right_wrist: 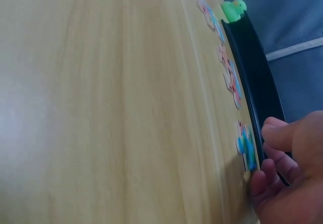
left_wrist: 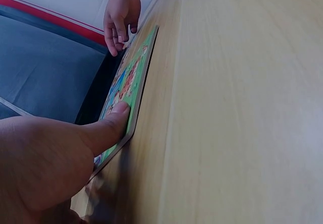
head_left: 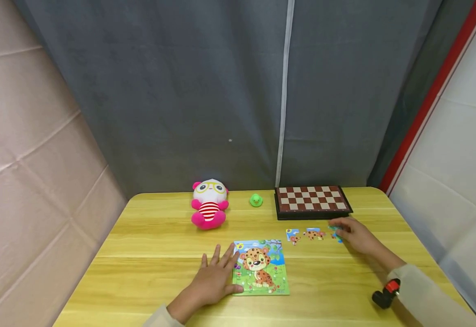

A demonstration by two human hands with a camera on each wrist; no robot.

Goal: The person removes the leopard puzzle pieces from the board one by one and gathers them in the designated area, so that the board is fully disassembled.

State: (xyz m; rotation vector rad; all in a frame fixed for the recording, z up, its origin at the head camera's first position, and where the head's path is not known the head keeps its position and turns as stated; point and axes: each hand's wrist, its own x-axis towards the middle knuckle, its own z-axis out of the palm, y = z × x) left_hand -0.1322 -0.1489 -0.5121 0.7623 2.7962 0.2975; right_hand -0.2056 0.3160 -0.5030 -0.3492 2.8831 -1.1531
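Note:
A jigsaw puzzle board (head_left: 260, 268) with a spotted leopard cub picture lies on the table. My left hand (head_left: 213, 277) is spread at its left edge, the thumb (left_wrist: 113, 125) resting on the board's near left corner. Right of the board, loose puzzle pieces lie in a row: a left piece (head_left: 292, 236), a middle piece (head_left: 314, 234) and a right piece (right_wrist: 246, 146). Over the right piece is my right hand (head_left: 356, 234), its fingers loosely bent. In the right wrist view that piece lies flat beside the fingertips, not gripped between them.
Behind the pieces sits a checkered chess box (head_left: 313, 200). A small green duck (head_left: 256, 200) and a pink and white plush toy (head_left: 210, 204) stand at the back of the wooden table (head_left: 148, 240). A grey curtain (head_left: 180, 91) hangs behind the table.

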